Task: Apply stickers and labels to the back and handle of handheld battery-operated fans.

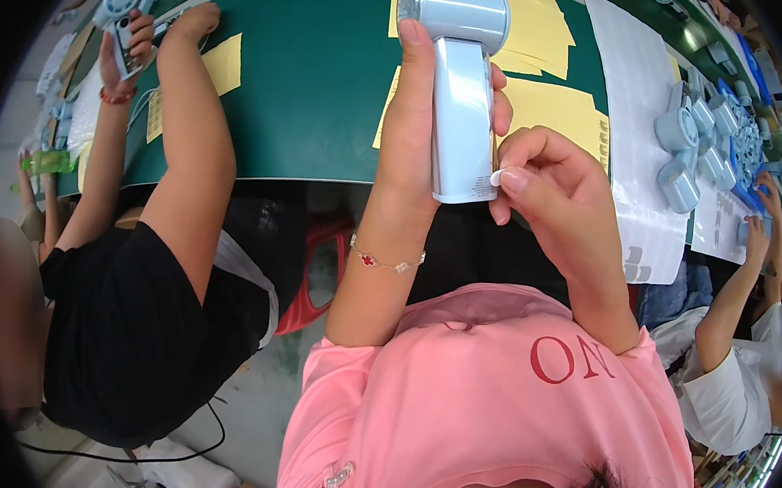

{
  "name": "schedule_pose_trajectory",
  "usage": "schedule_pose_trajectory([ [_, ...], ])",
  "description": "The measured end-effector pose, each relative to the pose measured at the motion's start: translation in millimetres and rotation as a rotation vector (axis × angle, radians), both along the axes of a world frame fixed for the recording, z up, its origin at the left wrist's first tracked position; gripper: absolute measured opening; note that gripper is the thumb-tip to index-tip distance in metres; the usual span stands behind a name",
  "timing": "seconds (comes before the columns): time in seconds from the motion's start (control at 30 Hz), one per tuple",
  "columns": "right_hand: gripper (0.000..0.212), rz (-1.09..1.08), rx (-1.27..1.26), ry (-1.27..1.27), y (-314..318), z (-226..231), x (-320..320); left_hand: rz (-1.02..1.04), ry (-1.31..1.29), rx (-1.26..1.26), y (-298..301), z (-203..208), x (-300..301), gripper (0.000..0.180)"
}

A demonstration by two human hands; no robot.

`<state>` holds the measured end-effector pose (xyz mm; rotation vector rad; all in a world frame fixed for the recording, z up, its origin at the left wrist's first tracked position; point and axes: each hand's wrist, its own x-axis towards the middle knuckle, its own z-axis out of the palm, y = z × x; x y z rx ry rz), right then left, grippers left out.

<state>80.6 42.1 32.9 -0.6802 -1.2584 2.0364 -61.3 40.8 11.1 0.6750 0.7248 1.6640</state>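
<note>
My left hand (419, 120) is wrapped round a light-blue handheld fan (464, 116), holding it upright above the table's near edge. Its head is a round barrel lying crosswise on top of a flat, glossy rectangular handle, with small print near the bottom. The left thumb presses along the handle's left side, and the fingertips come round on the right. At the handle's lower right corner, my right hand (550, 178) is closed in a pinch. A small white piece (496, 178) shows at its thumb and fingertip; its kind is too small to make out.
Yellow sheets (531, 35) lie on the green table (307, 78) behind the fan. To the right, several light-blue fan parts (676, 129) stand on white wrap (632, 118). A co-worker's hand (128, 45) at left holds a similar part. More people work at right.
</note>
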Motion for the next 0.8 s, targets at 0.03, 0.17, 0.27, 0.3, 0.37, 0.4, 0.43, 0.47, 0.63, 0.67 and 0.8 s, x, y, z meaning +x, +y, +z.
schedule_pose_trajectory([
  [0.03, 0.007, 0.002, 0.001, -0.008, -0.5, 1.1, 0.9, -0.028, -0.007, 0.008, -0.2, 0.1, 0.6, 0.07],
  [0.17, 0.007, -0.008, 0.016, -0.017, -2.7, 1.0, 2.8, -0.07, -0.043, -0.016, -2.3, -0.5, 3.5, 0.07],
  [0.27, 0.007, -0.012, 0.017, -0.022, -3.1, 1.2, 4.0, -0.069, -0.057, -0.022, -3.8, 1.0, 5.1, 0.071],
  [0.3, 0.007, -0.013, 0.017, -0.021, -3.4, 1.7, 4.1, -0.068, -0.05, -0.017, -3.9, 0.8, 4.9, 0.07],
  [0.37, 0.007, -0.019, 0.026, -0.025, -4.2, 3.2, 3.8, -0.068, -0.041, -0.014, -4.6, 0.8, 4.8, 0.07],
  [0.4, 0.007, -0.019, 0.025, -0.023, -4.7, 3.8, 3.6, -0.059, -0.042, -0.019, -5.2, 1.2, 4.8, 0.07],
  [0.43, 0.007, -0.015, 0.021, -0.019, -5.3, 4.3, 3.2, -0.05, -0.043, -0.024, -5.9, 1.7, 4.6, 0.07],
  [0.47, 0.007, -0.011, 0.017, -0.015, -5.4, 4.7, 3.3, -0.052, -0.042, -0.025, -6.2, 1.9, 4.7, 0.07],
  [0.63, 0.008, 0.0, 0.024, -0.035, -5.0, 4.9, 3.9, -0.047, -0.028, -0.014, -8.2, 1.9, 5.3, 0.07],
  [0.67, 0.009, 0.011, 0.023, -0.054, -5.0, 5.6, 3.8, -0.049, -0.028, -0.015, -9.2, 2.0, 4.4, 0.07],
  [0.8, 0.009, -0.024, 0.046, -0.058, -10.2, 7.1, 0.7, -0.045, -0.015, -0.013, -12.1, 1.9, 3.0, 0.07],
])
